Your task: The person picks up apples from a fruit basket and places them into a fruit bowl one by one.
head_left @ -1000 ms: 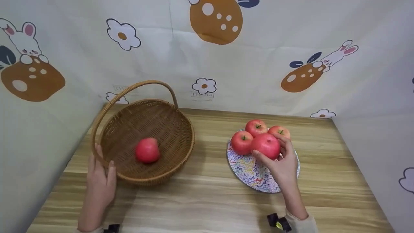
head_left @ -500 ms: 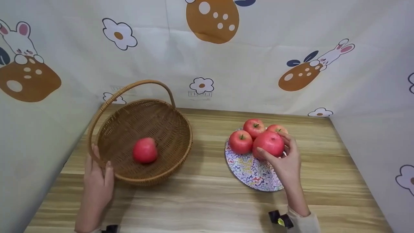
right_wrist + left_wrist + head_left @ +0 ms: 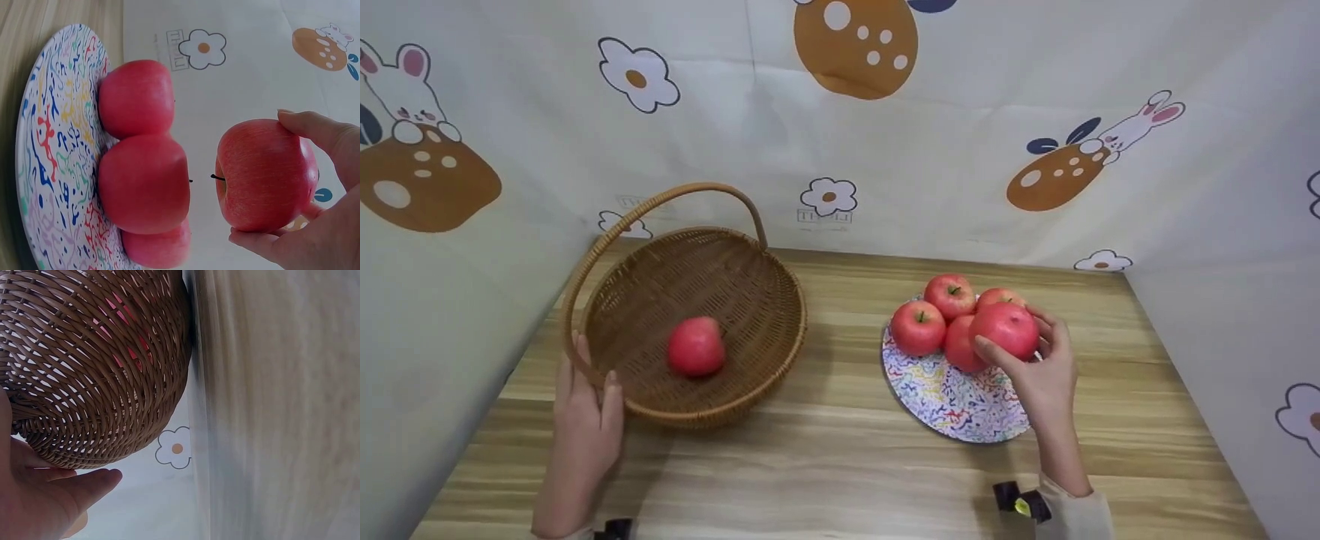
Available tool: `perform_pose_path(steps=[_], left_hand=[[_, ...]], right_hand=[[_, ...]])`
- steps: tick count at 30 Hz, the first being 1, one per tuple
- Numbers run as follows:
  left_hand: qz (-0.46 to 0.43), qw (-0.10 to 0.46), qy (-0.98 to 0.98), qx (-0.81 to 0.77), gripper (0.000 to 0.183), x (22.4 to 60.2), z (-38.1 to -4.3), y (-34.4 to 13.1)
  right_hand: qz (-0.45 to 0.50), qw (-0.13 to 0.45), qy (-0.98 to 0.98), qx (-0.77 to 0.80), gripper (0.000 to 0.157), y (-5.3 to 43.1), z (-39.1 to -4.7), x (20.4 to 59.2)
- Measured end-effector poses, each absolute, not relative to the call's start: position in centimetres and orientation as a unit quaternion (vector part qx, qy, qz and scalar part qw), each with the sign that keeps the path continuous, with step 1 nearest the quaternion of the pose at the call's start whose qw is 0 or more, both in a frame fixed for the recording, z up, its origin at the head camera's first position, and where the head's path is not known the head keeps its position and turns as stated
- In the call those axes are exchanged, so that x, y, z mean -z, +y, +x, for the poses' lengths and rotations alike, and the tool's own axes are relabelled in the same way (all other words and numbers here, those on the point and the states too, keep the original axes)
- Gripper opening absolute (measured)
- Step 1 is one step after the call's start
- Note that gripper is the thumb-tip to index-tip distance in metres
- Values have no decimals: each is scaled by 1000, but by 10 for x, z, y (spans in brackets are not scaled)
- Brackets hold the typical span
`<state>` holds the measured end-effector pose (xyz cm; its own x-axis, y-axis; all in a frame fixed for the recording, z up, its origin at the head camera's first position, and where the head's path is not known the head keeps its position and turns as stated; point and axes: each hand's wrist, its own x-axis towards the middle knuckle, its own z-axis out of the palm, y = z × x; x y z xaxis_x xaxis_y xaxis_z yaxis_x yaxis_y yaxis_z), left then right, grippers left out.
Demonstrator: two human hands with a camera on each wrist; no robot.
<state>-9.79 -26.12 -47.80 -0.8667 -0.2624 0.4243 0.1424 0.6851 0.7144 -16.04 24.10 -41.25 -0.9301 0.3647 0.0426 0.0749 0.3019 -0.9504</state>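
Note:
My right hand [image 3: 1046, 375] holds a red apple [image 3: 1006, 331] between thumb and fingers, over the right part of a round patterned plate [image 3: 937, 405]. In the right wrist view the held apple [image 3: 264, 174] is apart from the plate's apples, its stem turned toward them. Several red apples [image 3: 918, 328] sit together at the back of the plate. On the left, my left hand [image 3: 589, 420] touches the wicker basket [image 3: 697, 414] near the foot of its handle, fingers fairly straight. One apple [image 3: 697, 347] lies inside the basket; through the weave its red shows in the left wrist view.
The basket's arched handle [image 3: 660, 199] rises above its rim. A wood-grain tabletop [image 3: 825, 450] lies beneath basket and plate. Printed cloth [image 3: 742, 142] hangs behind the table and along both sides.
My right hand has moved right with the held apple, and another apple now shows on the plate beside it. The left hand and basket stay put; the head view shifted slightly.

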Motion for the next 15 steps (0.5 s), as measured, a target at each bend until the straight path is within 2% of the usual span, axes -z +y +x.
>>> perform_pose_path(steps=[15], left_hand=[[24, 263, -878, 399, 63, 479, -98, -262]], right_hand=[[-177, 142, -787, -574, 85, 271, -167, 421]])
